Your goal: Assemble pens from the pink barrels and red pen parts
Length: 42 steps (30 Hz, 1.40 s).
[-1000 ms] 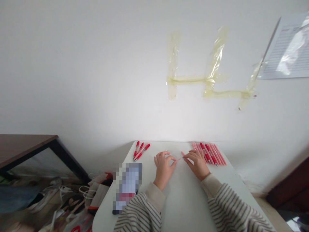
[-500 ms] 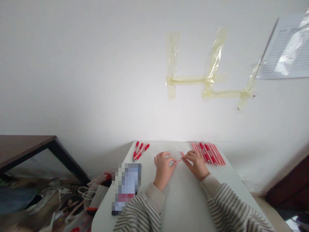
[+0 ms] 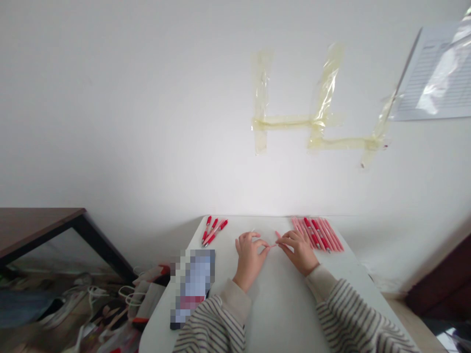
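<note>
My left hand (image 3: pixel 250 257) pinches one end of a thin pink pen part (image 3: pixel 273 245) between thumb and index finger. At its other end, the thumb and fingertips of my right hand (image 3: pixel 300 250) are closed on the same piece. A second pink piece (image 3: pixel 277 235) sticks out beyond my right fingers; its lower end is hidden. Behind my left fingers shows the tip of a small whitish object, too small to name. A row of pink and red pens (image 3: pixel 326 235) lies just right of my right hand.
Several red and pink pens (image 3: pixel 214 231) lie at the white table's (image 3: pixel 283 314) back left corner. A blurred-out phone-like object (image 3: pixel 195 282) rests by the left edge. The wall (image 3: pixel 147 122) rises directly behind. Bags and clutter (image 3: pixel 121 314) fill the floor at left.
Both hands keep nearly the same place and pinch on the pink pen part. The camera view has shifted very slightly.
</note>
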### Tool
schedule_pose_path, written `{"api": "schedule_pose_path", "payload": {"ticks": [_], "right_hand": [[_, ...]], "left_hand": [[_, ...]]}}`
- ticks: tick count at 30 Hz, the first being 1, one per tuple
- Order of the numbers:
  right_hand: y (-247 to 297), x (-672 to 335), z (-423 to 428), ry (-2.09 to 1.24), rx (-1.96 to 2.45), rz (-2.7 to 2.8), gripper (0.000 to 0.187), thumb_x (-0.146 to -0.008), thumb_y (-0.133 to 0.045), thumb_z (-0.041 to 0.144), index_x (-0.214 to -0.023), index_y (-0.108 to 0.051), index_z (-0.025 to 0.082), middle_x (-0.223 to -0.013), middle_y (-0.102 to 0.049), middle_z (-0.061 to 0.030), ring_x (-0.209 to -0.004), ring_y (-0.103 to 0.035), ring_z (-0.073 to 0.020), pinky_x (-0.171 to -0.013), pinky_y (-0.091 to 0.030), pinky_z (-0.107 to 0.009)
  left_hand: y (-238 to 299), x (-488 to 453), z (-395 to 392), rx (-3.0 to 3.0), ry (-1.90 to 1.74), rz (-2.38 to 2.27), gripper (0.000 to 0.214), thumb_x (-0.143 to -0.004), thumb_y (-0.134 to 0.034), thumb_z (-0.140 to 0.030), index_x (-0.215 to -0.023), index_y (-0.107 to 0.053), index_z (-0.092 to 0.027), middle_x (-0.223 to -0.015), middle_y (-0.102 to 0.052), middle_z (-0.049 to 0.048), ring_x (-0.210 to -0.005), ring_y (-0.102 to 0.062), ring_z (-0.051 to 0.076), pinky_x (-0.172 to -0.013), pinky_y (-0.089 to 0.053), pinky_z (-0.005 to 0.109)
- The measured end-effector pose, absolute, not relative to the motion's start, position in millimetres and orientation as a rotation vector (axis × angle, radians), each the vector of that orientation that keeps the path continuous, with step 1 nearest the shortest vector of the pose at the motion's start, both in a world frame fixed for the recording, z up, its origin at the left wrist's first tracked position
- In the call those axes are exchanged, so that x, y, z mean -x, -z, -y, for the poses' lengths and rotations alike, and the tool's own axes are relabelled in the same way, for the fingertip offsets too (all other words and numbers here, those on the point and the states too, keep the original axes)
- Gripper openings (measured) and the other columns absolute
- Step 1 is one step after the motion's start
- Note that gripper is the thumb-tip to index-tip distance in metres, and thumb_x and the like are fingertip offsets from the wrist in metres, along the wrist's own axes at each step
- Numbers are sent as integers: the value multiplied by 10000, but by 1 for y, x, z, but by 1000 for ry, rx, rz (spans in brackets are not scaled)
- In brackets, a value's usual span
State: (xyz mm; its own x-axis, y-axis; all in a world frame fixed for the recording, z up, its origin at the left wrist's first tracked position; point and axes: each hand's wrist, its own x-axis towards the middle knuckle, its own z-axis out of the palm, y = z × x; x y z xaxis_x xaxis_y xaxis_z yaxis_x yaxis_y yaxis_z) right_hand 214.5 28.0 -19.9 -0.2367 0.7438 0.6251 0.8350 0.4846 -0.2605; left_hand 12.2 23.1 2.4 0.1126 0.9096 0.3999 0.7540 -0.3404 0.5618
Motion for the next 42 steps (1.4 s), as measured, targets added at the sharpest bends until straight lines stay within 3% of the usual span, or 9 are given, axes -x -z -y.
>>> {"api": "schedule_pose_path", "payload": {"ticks": [18, 26, 37, 42], "right_hand": [[14, -210, -23, 86, 1283, 2046, 164, -959, -593, 316, -989, -753, 335, -937, -727, -29, -970, -624, -230, -1074, -338, -546], [21, -211, -28, 13, 1114, 2040, 213, -915, -594, 191, -1021, -757, 279, -973, -728, -67, -1005, -615, -246, -906, -509, -450], [22, -210, -29, -8, 1099, 1994, 166, -900, -621, 207, -936, -765, 279, -934, -732, -59, -1005, -605, -248, -901, -528, -440], [21, -209, -28, -13, 1106, 1992, 161, -916, -609, 225, -927, -762, 276, -919, -727, -58, -994, -609, -243, -896, -525, -428]], "left_hand": [[-4, -12, -22, -2158, -1058, -1643, 67, -789, -755, -273, -826, -786, -320, -1172, -649, 37, -1233, -485, 285, -1122, -306, 618], [-2, -13, -22, -2167, -1079, -1657, 71, -766, -775, -276, -805, -789, -333, -1152, -654, 36, -1206, -503, 278, -1109, -340, 596], [-1, -16, -23, -2164, -1053, -1645, 73, -777, -761, -290, -827, -790, -335, -1149, -658, 30, -1207, -488, 270, -1113, -324, 573], [2, -17, -23, -2167, -999, -1673, 77, -793, -748, -299, -826, -792, -353, -1169, -659, 23, -1209, -477, 286, -1117, -286, 616]]}}
